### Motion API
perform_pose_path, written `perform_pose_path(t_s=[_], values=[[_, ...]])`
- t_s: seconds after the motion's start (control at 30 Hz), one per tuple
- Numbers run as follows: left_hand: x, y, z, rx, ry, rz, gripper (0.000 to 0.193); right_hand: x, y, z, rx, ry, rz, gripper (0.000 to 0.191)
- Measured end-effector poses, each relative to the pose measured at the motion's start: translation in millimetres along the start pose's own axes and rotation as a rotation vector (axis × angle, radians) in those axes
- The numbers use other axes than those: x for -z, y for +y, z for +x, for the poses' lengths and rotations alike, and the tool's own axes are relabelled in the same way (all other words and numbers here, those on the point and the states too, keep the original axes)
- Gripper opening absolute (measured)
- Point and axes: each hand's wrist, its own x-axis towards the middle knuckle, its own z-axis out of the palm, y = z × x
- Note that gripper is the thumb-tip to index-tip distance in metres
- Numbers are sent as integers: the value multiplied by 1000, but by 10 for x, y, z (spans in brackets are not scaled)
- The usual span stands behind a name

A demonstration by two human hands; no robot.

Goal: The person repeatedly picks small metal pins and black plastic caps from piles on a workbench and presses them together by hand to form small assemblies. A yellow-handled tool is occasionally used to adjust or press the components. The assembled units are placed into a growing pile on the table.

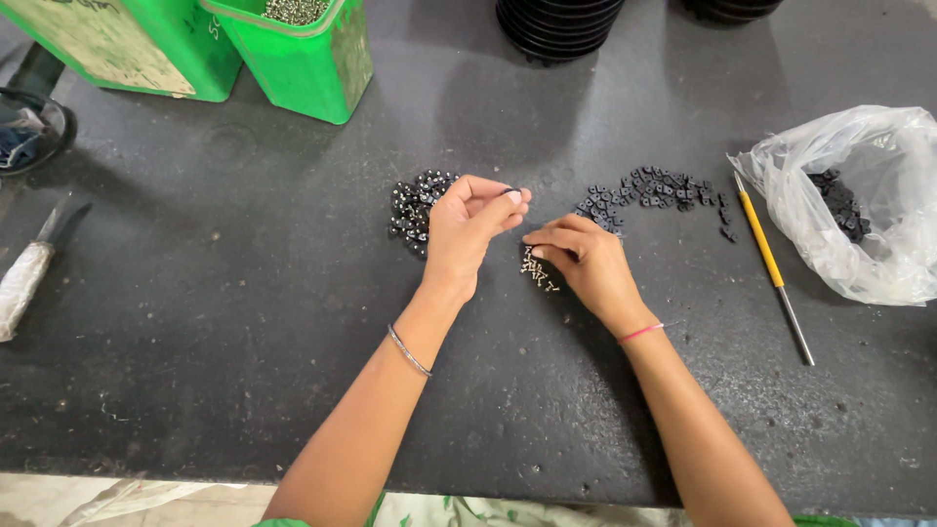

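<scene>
Small black clip (511,191) pinched at left hand (467,226) fingertips, raised above table (244,322): judged light, stiff, easily dropped, best gripped by edges. Right hand (584,262) fingertips pressed onto screws (536,270), a dozen or so. Two clip piles (415,207) (649,190), one bag (864,200), one screwdriver (771,262), two green bins (303,59).

Free: bare table (244,322) left of and in front of my hands | Blocked: green bins (293,59) far left, black part piles (649,190) ahead, yellow-handled tool (771,263) and plastic bag (859,195) right.
</scene>
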Motion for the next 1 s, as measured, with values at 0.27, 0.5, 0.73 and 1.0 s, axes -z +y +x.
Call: perform_pose_path(t_s=[0.27, 0.5, 0.73, 1.0], values=[[14, -79, 18, -37, -9, 89, 11, -54, 17, -6, 112, 37, -89, 11], [16, -206, -1, 15, -89, 148, 25, -19, 29, -32, -42, 187, -17, 11], [-43, -375, -37, 32, -106, 251, 22, 72, -13, -62, -92, 309, 102, 12], [-80, -363, -64, 30, -129, 271, 16, 77, -42, -62, -53, 329, 71, 11]])
